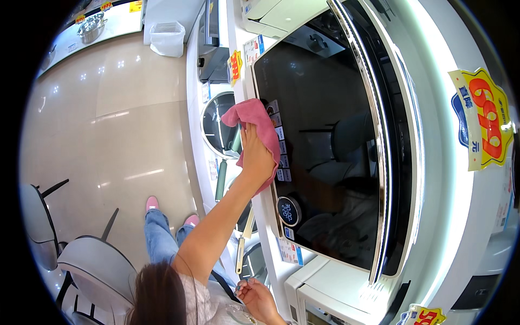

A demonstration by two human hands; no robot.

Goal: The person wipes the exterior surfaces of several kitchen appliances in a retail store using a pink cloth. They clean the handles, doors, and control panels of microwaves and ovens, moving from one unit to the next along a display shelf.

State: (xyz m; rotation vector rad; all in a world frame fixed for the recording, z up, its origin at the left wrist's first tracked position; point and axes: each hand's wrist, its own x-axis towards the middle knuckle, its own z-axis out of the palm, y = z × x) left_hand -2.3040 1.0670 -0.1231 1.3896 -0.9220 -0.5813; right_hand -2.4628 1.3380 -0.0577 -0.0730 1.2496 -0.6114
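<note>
A pink cloth [260, 118] is bunched under my left hand [256, 156], which presses it along the lower edge of a countertop oven's dark glass door [325, 93]. The cloth's upper end folds over and hangs past the oven's front edge. Beside the hand, a column of small picture stickers [282, 142] runs along the glass, partly covered by the cloth. Below it sits a round lit display dial [289, 211]. A long shiny handle [375, 134] spans the door's far side. My right hand [260, 300] is near my body, fingers loosely curled, with nothing visible in it.
Pans [219, 122] with green handles lie on a lower shelf. White appliances [337, 280] flank the oven. Price signs [485, 120] stand around it. Grey chairs [95, 272] and a lined waste bin [167, 38] are on the tiled floor [113, 142].
</note>
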